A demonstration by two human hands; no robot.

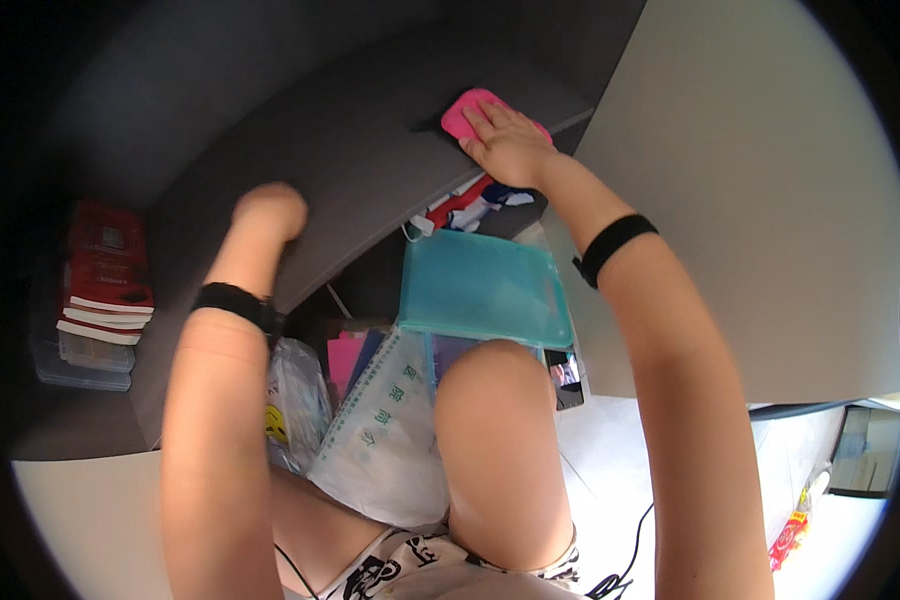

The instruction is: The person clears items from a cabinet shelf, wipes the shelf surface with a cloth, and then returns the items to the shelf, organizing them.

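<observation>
A pink cleaning pad or folded cloth (461,106) lies flat on the dark grey shelf board (360,161) of a cabinet, near its right end. My right hand (511,147) presses on it from above, fingers spread over it and thumb at its near edge. Farther left, my left hand (271,208) is over the same board. It is blurred and its fingers are hidden, so I cannot make out whether it touches the board or holds anything. Each forearm wears a black strap.
At the left stand stacked red books (111,259) on clear plastic cases (94,364). Below the board are a teal plastic folder (484,289), a white printed plastic bag (390,450), a clear bag (300,397) and red-and-white items (465,206). A pale cabinet door (735,225) rises at right.
</observation>
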